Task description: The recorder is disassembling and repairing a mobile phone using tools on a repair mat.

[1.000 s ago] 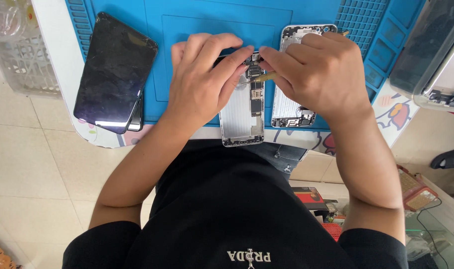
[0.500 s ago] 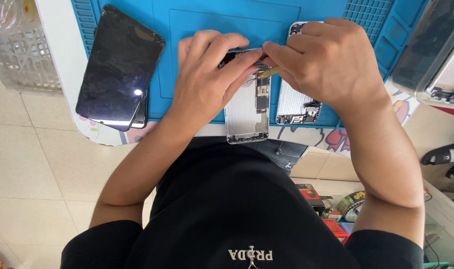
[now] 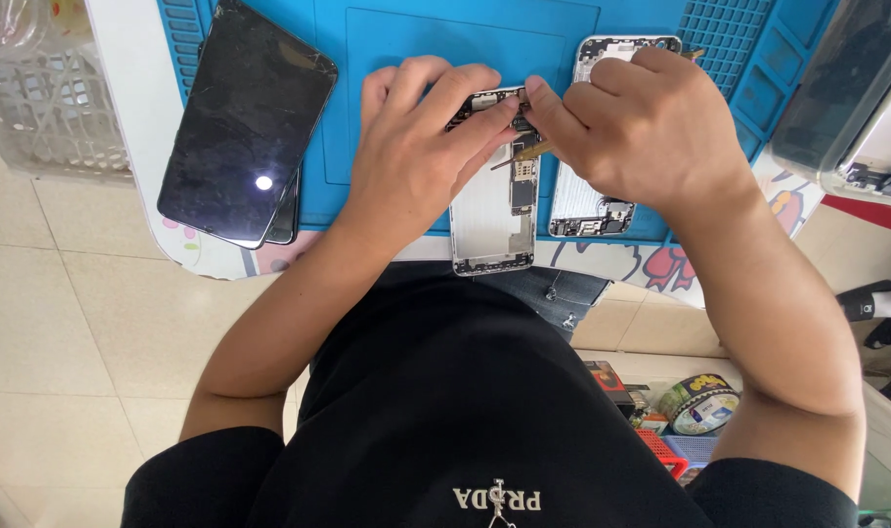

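Observation:
An opened silver phone housing (image 3: 492, 225) lies on the blue work mat (image 3: 387, 59), its lower end over the table edge. My left hand (image 3: 416, 156) rests on the housing's upper part, fingers curled over a dark circuit board (image 3: 484, 106). My right hand (image 3: 651, 127) pinches a thin yellowish tool (image 3: 523, 154) whose tip points at the inner parts next to the board. A second opened housing (image 3: 592, 200) lies just right of the first, mostly under my right hand.
Two stacked dark phone screens (image 3: 245, 122) lie at the mat's left. A clear plastic basket (image 3: 49, 98) stands far left. Another dark device (image 3: 846, 88) sits at the right edge. Below the table are a tape roll (image 3: 699, 403) and boxes.
The view has shifted slightly. Both hands stay on the housing; my right hand has eased a little to the right and the tool now shows between the hands.

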